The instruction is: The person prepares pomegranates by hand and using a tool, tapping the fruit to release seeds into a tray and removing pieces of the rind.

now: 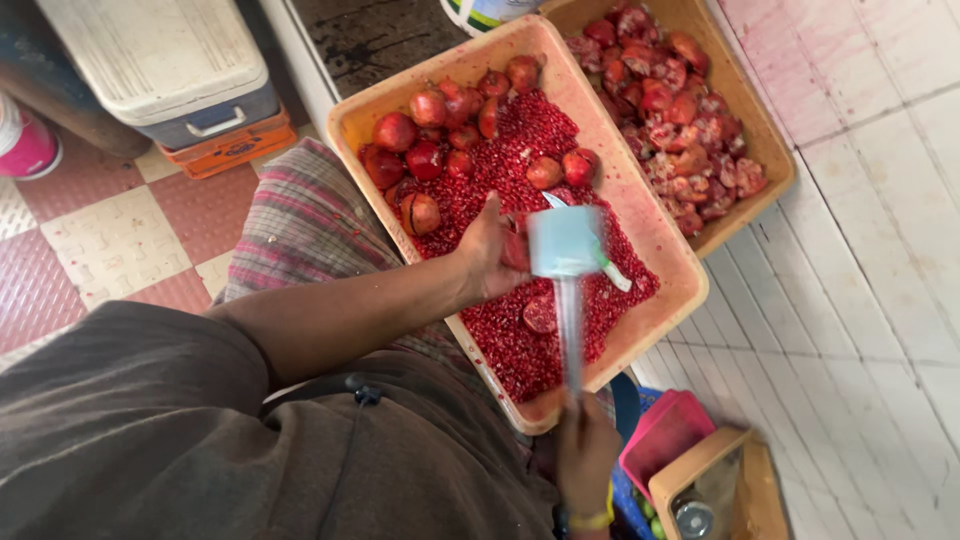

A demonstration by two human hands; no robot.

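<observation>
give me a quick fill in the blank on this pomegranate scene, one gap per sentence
1. The left hand presses a pomegranate half over the near tray, which is full of loose red ____.
2. The right hand grips the handle of a pale blue ____.
3. The far tray holds emptied pomegranate ____.
4. Whole pomegranates lie at the ____ end of the near tray.

Missing words: seeds; mallet; peels; far

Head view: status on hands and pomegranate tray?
Left hand grips a pomegranate half over the seed tray. Right hand holds a pale blue mallet above it. Nothing blocking.
</observation>
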